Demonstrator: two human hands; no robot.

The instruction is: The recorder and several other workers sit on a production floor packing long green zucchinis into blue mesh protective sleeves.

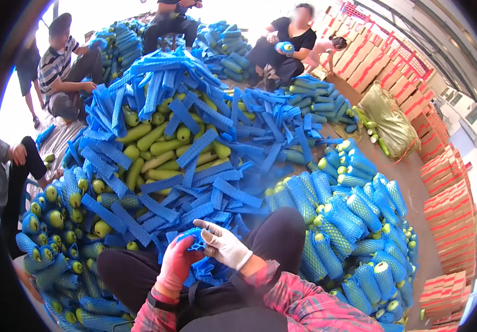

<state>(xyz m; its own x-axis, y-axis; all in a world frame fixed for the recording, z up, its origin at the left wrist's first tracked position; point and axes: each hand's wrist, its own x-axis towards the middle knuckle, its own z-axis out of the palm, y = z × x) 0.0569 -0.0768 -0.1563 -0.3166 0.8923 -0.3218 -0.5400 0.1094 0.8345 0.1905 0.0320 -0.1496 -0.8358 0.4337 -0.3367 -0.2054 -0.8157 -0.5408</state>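
My left hand (177, 261), in a red-and-white glove, grips a blue foam net sleeve (196, 237) above my lap. My right hand (226, 245), in a white glove with dirty grey fingertips, is at the sleeve's right edge, its index finger stretched out over it. Whether those fingers pinch the net is hard to see. Several loose blue sleeves (205, 272) lie between my knees. Before me, flat blue foam sleeves (236, 193) are strewn over and around a heap of bare pale-green gourds (167, 145).
Gourds in blue nets are piled to my right (338, 216) and left (68, 216). Several people sit around the heap, one holding a netted gourd (285, 47). Stacked cardboard cartons (446, 199) line the right side, near a bulging woven sack (388, 120).
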